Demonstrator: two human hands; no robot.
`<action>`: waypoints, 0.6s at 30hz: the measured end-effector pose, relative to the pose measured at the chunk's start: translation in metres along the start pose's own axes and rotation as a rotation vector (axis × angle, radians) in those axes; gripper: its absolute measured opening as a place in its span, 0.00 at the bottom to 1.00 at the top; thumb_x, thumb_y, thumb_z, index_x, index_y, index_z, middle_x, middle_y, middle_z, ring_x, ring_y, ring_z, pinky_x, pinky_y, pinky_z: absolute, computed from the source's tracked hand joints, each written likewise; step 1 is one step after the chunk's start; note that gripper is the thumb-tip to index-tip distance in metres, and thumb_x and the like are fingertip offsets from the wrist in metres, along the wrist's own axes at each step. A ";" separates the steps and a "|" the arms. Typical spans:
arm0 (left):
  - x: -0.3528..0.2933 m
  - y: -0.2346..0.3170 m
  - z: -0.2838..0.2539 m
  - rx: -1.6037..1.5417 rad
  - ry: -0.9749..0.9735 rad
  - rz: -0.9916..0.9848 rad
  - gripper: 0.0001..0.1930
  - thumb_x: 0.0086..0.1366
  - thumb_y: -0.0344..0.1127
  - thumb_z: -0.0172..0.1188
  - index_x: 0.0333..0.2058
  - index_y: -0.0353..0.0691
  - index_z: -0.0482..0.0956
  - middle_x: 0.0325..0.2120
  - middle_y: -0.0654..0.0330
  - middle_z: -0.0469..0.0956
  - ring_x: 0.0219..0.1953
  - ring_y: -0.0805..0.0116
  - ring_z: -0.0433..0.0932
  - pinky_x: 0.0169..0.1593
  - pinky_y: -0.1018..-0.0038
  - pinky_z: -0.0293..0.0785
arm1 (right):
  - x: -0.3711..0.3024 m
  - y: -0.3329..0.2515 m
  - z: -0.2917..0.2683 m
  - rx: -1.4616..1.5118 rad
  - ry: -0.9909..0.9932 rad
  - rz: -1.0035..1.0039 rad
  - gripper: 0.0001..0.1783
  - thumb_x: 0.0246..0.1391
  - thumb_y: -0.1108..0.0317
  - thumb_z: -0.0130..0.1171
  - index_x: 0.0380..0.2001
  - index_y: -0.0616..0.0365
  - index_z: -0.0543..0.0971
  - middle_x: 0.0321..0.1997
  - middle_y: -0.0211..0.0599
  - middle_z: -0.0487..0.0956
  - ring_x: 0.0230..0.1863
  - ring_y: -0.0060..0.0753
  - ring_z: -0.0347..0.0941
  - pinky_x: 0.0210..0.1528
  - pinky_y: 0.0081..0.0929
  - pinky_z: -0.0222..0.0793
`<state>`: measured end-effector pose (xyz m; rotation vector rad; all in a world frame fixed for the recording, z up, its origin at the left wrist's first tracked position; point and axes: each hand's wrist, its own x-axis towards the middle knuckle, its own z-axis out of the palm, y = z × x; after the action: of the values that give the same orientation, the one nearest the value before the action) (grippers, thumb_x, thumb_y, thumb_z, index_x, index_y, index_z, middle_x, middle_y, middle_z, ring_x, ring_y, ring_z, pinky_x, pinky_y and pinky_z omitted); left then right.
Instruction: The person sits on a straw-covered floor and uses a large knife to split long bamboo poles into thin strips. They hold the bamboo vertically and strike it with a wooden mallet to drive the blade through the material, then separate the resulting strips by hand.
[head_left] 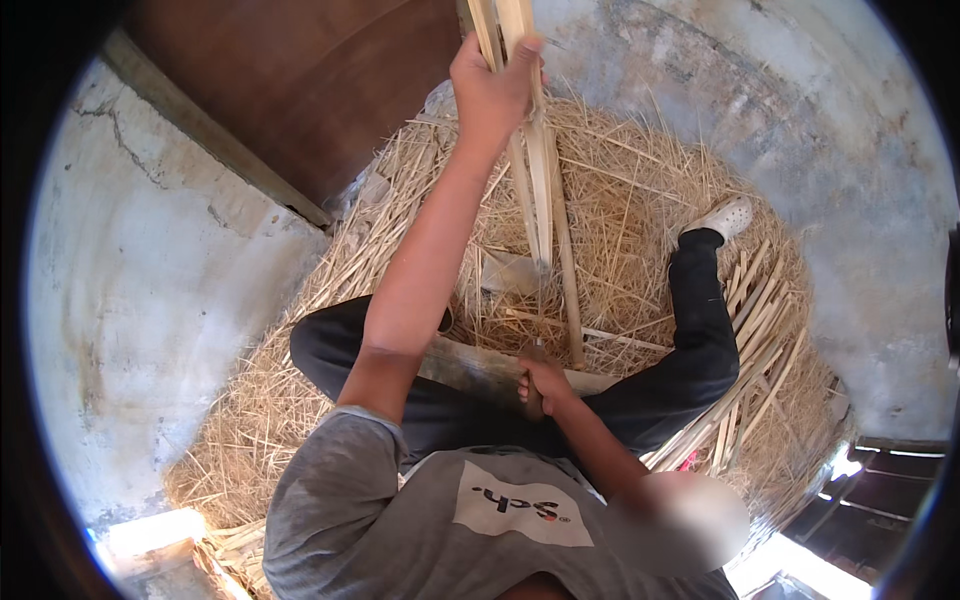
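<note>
My left hand (pixel 495 95) is stretched far forward, its fingers wrapped round long, pale split bamboo strips (pixel 541 190). The strips run back toward me, and their near ends converge close to a thin blade. Near my lap, my right hand (pixel 548 384) is closed round the brown handle of a knife (pixel 537 354). Its blade points away from me, toward the strip ends; whether it touches them I cannot tell. Beside the strips lies a round bamboo stick (pixel 568 280), its near end close to my right hand.
Straw-like shavings (pixel 620 215) cover the floor round my legs. A wooden board (pixel 470 366) lies between my knees, with a flat grey piece (pixel 510 272) beyond it. Cut strips (pixel 765 330) are heaped on the right. Worn walls (pixel 840 200) and a brown door panel (pixel 300 80) surround me.
</note>
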<state>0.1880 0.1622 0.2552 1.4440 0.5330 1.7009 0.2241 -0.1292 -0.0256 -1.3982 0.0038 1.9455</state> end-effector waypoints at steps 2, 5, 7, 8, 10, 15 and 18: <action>0.006 -0.005 -0.005 -0.275 -0.091 -0.067 0.22 0.68 0.53 0.56 0.34 0.33 0.73 0.22 0.60 0.78 0.22 0.74 0.78 0.27 0.75 0.78 | 0.000 -0.002 -0.009 -0.026 -0.028 0.014 0.07 0.55 0.69 0.57 0.28 0.54 0.69 0.16 0.31 0.67 0.15 0.30 0.65 0.17 0.33 0.62; 0.012 -0.017 -0.003 -0.022 0.005 -0.056 0.26 0.70 0.58 0.48 0.36 0.35 0.73 0.23 0.56 0.77 0.25 0.67 0.80 0.29 0.76 0.78 | -0.001 -0.002 -0.033 0.018 -0.156 0.034 0.09 0.52 0.72 0.57 0.24 0.53 0.67 0.14 0.30 0.65 0.14 0.29 0.63 0.16 0.32 0.60; 0.019 -0.021 -0.004 -0.064 0.022 -0.145 0.25 0.71 0.56 0.48 0.34 0.35 0.73 0.26 0.55 0.78 0.28 0.64 0.81 0.33 0.72 0.79 | 0.005 0.007 -0.040 0.074 -0.233 0.037 0.10 0.50 0.74 0.57 0.22 0.53 0.66 0.14 0.30 0.65 0.13 0.28 0.62 0.16 0.31 0.60; 0.022 -0.021 -0.003 -0.088 0.032 -0.187 0.24 0.71 0.54 0.48 0.34 0.35 0.73 0.27 0.55 0.78 0.30 0.63 0.82 0.35 0.69 0.80 | 0.007 0.009 -0.041 0.095 -0.250 0.031 0.10 0.49 0.75 0.57 0.21 0.52 0.66 0.14 0.30 0.65 0.12 0.28 0.61 0.16 0.30 0.59; 0.025 -0.021 0.005 -0.015 0.077 -0.097 0.24 0.72 0.53 0.46 0.28 0.35 0.73 0.19 0.58 0.76 0.20 0.70 0.76 0.24 0.76 0.72 | 0.015 0.021 -0.050 0.445 -0.481 0.067 0.10 0.49 0.76 0.56 0.21 0.52 0.66 0.14 0.30 0.64 0.11 0.28 0.60 0.15 0.30 0.59; 0.043 -0.036 -0.020 0.050 0.130 -0.064 0.25 0.73 0.53 0.45 0.24 0.38 0.69 0.14 0.63 0.70 0.14 0.75 0.69 0.18 0.77 0.65 | -0.006 0.016 -0.017 0.379 -0.560 -0.110 0.09 0.49 0.78 0.53 0.26 0.53 0.65 0.13 0.29 0.64 0.09 0.27 0.59 0.13 0.28 0.58; 0.038 -0.043 -0.017 0.081 0.117 -0.007 0.24 0.74 0.51 0.45 0.23 0.40 0.68 0.15 0.66 0.67 0.15 0.78 0.65 0.19 0.78 0.62 | -0.022 -0.002 -0.019 0.082 -0.234 -0.172 0.09 0.49 0.79 0.53 0.29 0.54 0.65 0.12 0.27 0.63 0.10 0.25 0.61 0.12 0.26 0.58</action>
<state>0.1854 0.2205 0.2416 1.4027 0.6765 1.7846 0.2434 -0.1476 -0.0146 -1.0753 -0.1399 1.9306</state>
